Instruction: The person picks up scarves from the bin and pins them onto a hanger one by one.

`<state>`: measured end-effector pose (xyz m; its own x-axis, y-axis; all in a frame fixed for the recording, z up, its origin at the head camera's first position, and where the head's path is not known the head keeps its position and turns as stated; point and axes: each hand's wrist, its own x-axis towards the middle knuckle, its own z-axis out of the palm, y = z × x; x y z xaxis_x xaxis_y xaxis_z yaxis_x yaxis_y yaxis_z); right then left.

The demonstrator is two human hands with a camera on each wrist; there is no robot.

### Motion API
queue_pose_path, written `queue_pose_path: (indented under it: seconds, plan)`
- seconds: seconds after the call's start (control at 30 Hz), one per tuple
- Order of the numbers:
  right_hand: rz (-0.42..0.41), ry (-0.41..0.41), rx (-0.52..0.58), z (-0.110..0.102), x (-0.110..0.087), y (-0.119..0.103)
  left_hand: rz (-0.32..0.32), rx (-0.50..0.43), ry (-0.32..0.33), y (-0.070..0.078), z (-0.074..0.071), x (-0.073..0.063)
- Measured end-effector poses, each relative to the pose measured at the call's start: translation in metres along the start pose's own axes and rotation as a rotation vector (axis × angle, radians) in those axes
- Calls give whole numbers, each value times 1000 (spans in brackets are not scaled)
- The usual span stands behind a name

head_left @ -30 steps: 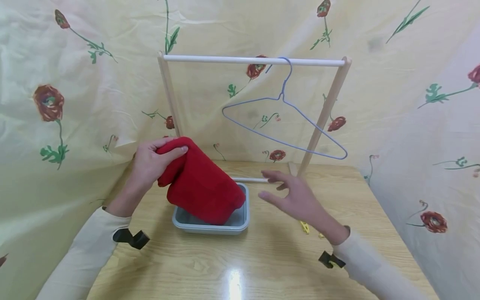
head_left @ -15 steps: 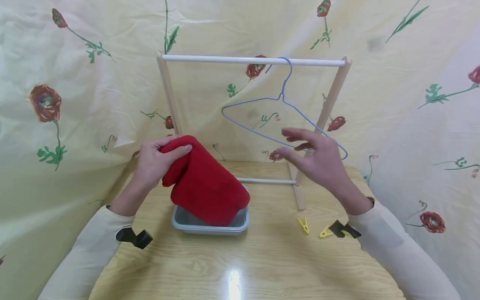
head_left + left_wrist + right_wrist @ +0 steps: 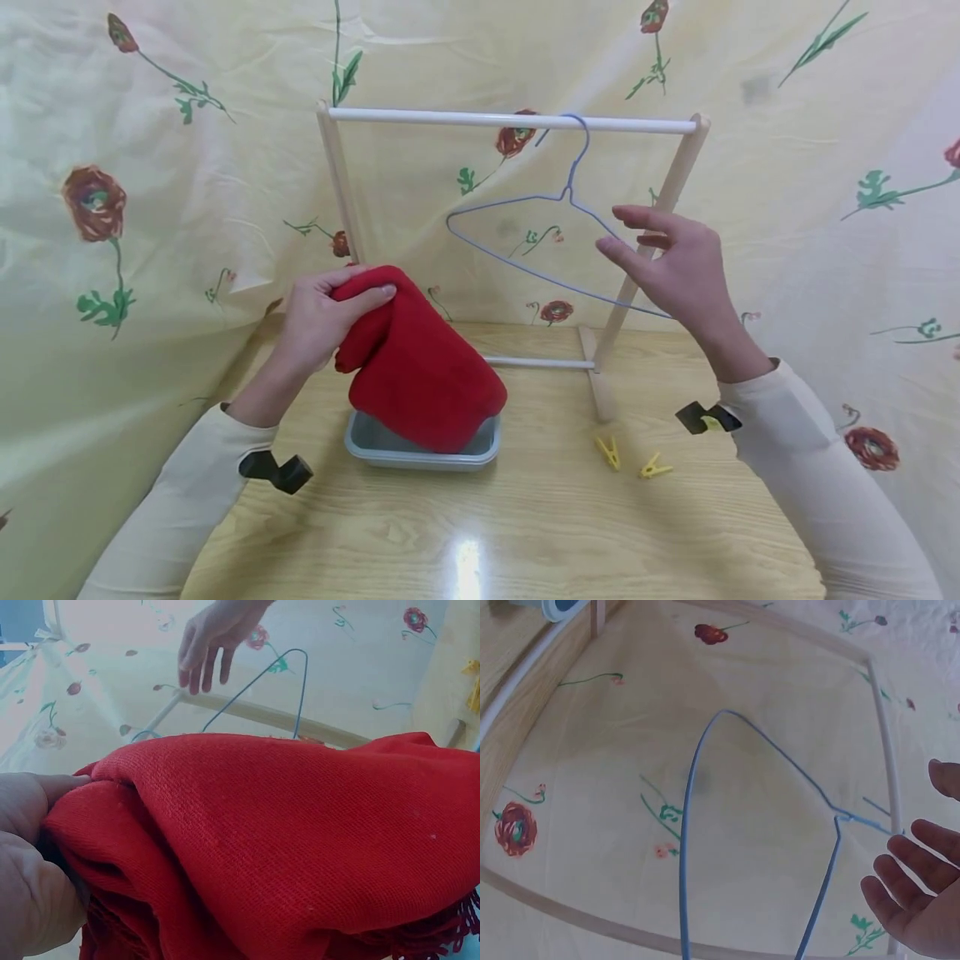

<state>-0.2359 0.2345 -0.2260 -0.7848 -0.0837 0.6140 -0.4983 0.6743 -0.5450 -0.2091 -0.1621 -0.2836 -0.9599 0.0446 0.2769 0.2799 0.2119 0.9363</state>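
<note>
My left hand (image 3: 315, 321) pinches a folded red scarf (image 3: 435, 375) between thumb and fingers at its upper left end. The scarf slants down to the right over a grey plastic basin (image 3: 420, 459). Fringe shows at its lower right in the left wrist view. My right hand (image 3: 682, 267) is raised by the right end of a blue wire hanger (image 3: 517, 265), fingers loosely bent with nothing between them. It hides that end of the hanger in the head view; whether it touches the wire, I cannot tell. The hanger hangs tilted, its right end lower.
A rack with a white top rail (image 3: 450, 117) and wooden posts (image 3: 341, 183) stands at the back of the wooden table (image 3: 375, 533). Two yellow clothespins (image 3: 609, 452) lie on the table at the right. Floral cloth (image 3: 187, 167) covers the walls behind and beside.
My right hand has risen and moved right, from in front of the rack's base to the hanger's right end. My left hand and the scarf have shifted slightly right.
</note>
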Motion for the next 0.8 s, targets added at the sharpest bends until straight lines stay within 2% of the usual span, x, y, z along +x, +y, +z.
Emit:
queue_pose_path:
  seconds: [0.2,0.43,0.6,0.8]
  plan:
    - [103,-27,3,-4,7,11,27,-44,-23,2,4,2]
    - [196,-105,-31,-2,15,26,32,-61,-37,2,9,5]
    - [217,-168,-35,2,18,34,54,-83,-48,5,15,7]
    - [187,-191,-49,7,19,37,61,-112,-49,6,21,6]
